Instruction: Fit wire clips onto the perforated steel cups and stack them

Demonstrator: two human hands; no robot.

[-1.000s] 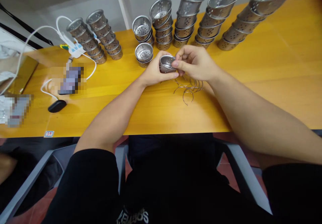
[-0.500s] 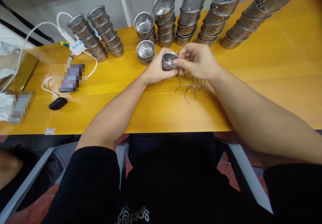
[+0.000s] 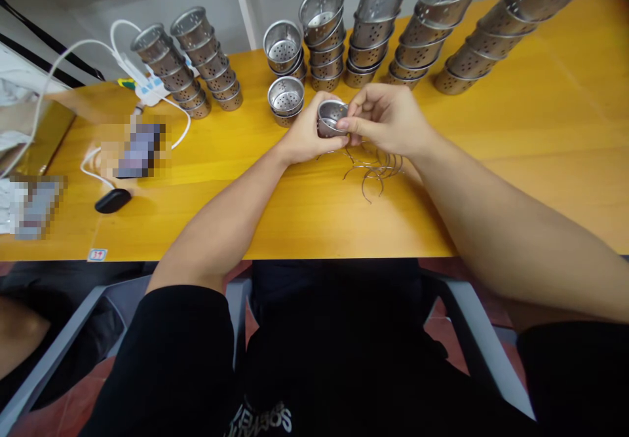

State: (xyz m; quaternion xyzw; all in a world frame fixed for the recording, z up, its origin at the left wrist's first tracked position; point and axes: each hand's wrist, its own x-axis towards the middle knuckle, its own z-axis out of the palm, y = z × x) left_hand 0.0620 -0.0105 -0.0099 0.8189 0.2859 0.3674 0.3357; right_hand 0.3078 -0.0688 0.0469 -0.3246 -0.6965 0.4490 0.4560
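Yellow tabletop (image 3: 314, 221) bears nested cups (image 3: 369, 34); small cup (image 3: 328, 126) between hands (image 3: 392, 117).

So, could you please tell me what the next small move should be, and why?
I would probably have the right hand press gently at the rim of the small metal cup, since its thumb and fingers are at that rim while the left hand braces the cup's other side. Whether the right hand pinches anything there is unclear.

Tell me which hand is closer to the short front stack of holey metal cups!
Left. The left hand is just right of that short front stack; the right hand is farther right, at the held cup.
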